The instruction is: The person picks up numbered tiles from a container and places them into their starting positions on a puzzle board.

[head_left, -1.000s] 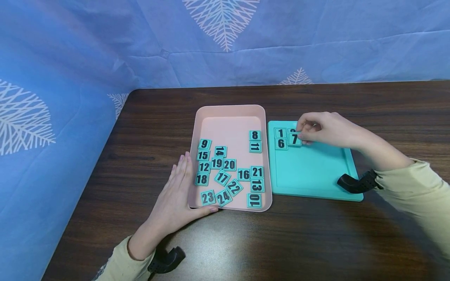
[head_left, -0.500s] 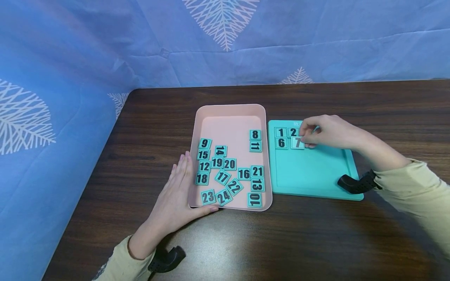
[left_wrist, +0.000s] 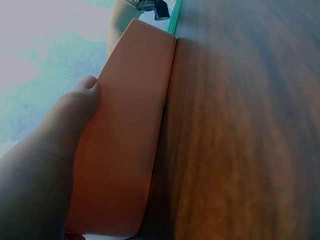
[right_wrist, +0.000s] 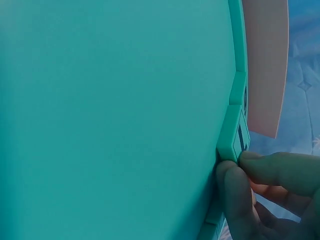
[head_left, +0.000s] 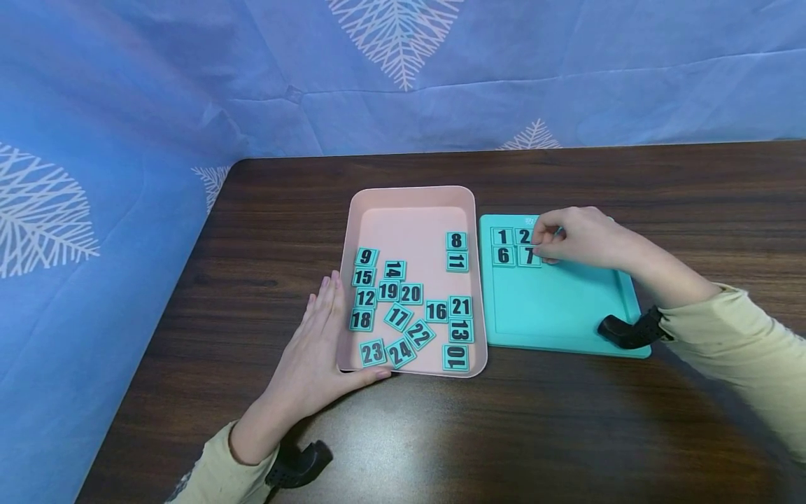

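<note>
Right hand (head_left: 576, 234) pinches tile 7 (head_left: 527, 256) on the teal board (head_left: 560, 308); it may seat crooked. Left hand (head_left: 315, 357), fingers straight, steadies the pink tray (head_left: 409, 199).

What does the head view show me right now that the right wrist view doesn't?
Only the head view shows the left hand resting against the pink rectangular plastic tray, the loose teal number tiles inside it, and tiles 1, 2 and 6 seated on the board. Only the right wrist view shows the fingertips pinching the edge of the teal tile numbered 7, seen side-on. Both show the right hand at that tile, the flat teal plastic puzzle board and part of the pink tray.
</note>
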### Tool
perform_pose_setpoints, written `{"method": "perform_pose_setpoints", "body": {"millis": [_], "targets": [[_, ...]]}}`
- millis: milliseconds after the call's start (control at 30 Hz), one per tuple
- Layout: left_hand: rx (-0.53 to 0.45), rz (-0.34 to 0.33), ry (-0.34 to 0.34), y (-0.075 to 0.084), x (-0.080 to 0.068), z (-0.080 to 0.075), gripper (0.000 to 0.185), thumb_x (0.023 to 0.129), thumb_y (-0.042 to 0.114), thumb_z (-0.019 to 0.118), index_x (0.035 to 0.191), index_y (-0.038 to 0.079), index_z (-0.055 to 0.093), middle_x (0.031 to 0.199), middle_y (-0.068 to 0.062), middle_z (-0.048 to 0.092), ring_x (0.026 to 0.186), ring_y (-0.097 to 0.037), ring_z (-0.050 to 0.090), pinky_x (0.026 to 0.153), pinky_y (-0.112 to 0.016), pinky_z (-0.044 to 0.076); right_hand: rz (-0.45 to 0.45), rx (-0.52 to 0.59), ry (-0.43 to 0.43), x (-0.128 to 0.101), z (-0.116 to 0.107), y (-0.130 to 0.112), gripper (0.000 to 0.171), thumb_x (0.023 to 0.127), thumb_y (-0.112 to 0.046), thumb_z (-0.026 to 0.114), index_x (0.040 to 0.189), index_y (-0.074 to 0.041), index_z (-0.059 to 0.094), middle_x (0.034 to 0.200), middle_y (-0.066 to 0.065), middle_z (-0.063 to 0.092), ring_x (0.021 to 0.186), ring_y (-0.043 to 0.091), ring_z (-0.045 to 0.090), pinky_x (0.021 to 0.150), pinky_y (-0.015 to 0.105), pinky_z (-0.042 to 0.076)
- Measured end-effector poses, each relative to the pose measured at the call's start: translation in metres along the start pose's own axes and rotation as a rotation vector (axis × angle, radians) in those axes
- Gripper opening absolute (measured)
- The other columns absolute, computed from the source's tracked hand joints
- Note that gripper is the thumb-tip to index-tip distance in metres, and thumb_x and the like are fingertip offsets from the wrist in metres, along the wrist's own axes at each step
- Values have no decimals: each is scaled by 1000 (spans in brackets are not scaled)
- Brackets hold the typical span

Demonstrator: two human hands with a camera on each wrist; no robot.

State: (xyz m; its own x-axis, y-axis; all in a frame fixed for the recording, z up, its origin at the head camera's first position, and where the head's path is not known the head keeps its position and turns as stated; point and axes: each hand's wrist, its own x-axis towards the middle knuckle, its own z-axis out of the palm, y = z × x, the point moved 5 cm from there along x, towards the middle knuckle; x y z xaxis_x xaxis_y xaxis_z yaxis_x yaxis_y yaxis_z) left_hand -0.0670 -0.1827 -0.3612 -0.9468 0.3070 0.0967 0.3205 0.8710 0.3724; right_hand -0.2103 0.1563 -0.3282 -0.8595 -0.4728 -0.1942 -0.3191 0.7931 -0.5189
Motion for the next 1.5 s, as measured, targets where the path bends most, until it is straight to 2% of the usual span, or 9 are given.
{"method": "perform_pose_setpoints", "body": {"millis": [467,800,1133,1300,1500], "targets": [[1,-8,1,0,0,0,128,68,80,60,153,9,-5,160,-8,-1,146,-23,2,117,-41,10,-22,22,16,1,4,-1,3,89,-8,65,87,-8,62,69,0,59,63,18,53,61,35,41],[1,-4,1,0,0,0,128,68,80,60,153,10,-4,160,-8,-1,146,-23,2,117,-41,9,-37,3,28,4,-1,-6,3,89,-9,66,90,-7,64,75,1,59,67,18,52,60,34,42],[-5,-8,0,0,0,0,127,68,80,60,153,10,-3,160,-8,-1,146,-24,2,117,-41,9,-125,-1,98,18,-15,-41,14,88,-9,67,101,-3,67,88,4,63,79,19,57,67,37,47],[-6,-4,1,0,0,0,126,69,79,60,153,11,-3,160,-8,-2,146,-25,2,117,-41,8,-185,29,98,29,-14,-60,13,89,-7,64,101,-3,66,87,5,61,78,19,54,66,36,47],[2,5,6,0,0,0,127,69,79,60,153,10,-4,160,-8,-2,146,-24,2,117,-39,7,-274,41,74,44,-6,-76,14,89,-5,65,102,-4,66,91,5,60,82,19,54,72,35,49]]}}
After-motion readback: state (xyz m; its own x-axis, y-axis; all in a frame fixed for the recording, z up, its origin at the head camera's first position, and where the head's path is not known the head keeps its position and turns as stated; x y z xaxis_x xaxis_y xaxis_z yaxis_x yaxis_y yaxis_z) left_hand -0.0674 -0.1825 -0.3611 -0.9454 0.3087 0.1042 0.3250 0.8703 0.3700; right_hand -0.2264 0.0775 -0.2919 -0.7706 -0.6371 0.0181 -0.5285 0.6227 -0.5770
